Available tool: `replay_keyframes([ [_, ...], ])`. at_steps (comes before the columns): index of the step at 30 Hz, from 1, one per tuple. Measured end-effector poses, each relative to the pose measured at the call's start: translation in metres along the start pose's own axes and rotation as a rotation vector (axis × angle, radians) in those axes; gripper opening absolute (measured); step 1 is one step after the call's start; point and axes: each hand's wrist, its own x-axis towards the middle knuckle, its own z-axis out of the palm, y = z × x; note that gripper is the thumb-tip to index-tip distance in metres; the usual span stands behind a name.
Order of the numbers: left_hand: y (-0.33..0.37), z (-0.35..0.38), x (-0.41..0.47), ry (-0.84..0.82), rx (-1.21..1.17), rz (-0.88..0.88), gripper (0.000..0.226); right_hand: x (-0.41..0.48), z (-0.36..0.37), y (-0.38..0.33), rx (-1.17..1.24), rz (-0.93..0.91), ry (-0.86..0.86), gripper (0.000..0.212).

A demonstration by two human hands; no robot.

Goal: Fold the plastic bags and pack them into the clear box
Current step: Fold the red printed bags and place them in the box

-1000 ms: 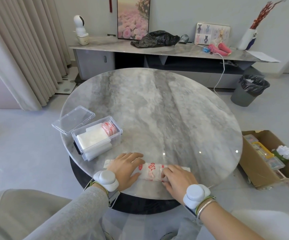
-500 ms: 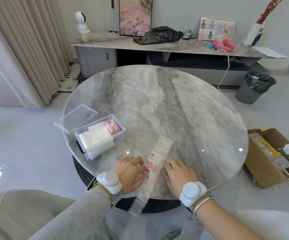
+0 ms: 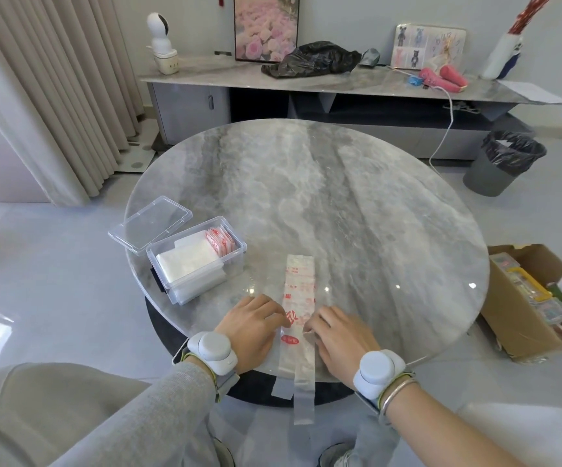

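- A translucent plastic bag (image 3: 299, 288) with red print, folded into a long narrow strip, lies at 6 o'clock on the round grey marble-patterned table (image 3: 340, 197). It points toward 12 o'clock, and its near end hangs over the table's edge.
- The left hand (image 3: 251, 330) sits knuckles-up at the strip's 9 o'clock side, with bent fingers whose tips touch the strip's left edge. The view does not show whether the thumb closes on the bag.
- The right hand (image 3: 342, 338) mirrors it at the 3 o'clock side, with curled fingers meeting the right edge. It cannot be told whether it is pinching or only pressing.
- Each wrist carries a white rounded device, and the right also wears a silver bangle.
- The clear box (image 3: 205, 284), a rectangular plastic tub, stands at the table's 8 o'clock rim. It holds white and red-printed folded bags (image 3: 188, 261).
- The box's transparent lid (image 3: 151, 224) lies open just behind it.
- A brown cardboard carton (image 3: 508, 318) sits on the floor at 4 o'clock.
- A grey bin (image 3: 498, 170) with a black liner stands at 2 o'clock.
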Motion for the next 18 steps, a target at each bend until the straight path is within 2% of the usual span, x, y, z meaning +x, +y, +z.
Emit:
replay_keyframes([
  [3, 0.001, -0.001, -0.002, -0.017, 0.023, 0.008, 0.034, -0.006, 0.000, -0.006, 0.002, -0.066, 0.010, 0.015],
  [6, 0.004, -0.006, -0.007, -0.050, -0.006, 0.013, 0.036, -0.014, 0.001, -0.009, 0.027, -0.075, -0.003, 0.019],
  [11, 0.013, -0.011, -0.017, -0.174, -0.085, 0.081, 0.058, -0.023, 0.005, -0.005, 0.084, -0.064, -0.020, 0.033],
  [14, 0.018, -0.001, -0.024, -0.240, -0.059, 0.101, 0.066, -0.026, 0.005, -0.004, 0.129, -0.020, -0.061, 0.030],
  [18, 0.019, 0.011, -0.022, -0.168, 0.058, 0.079, 0.061, -0.024, 0.003, -0.001, 0.168, -0.018, -0.054, 0.029],
])
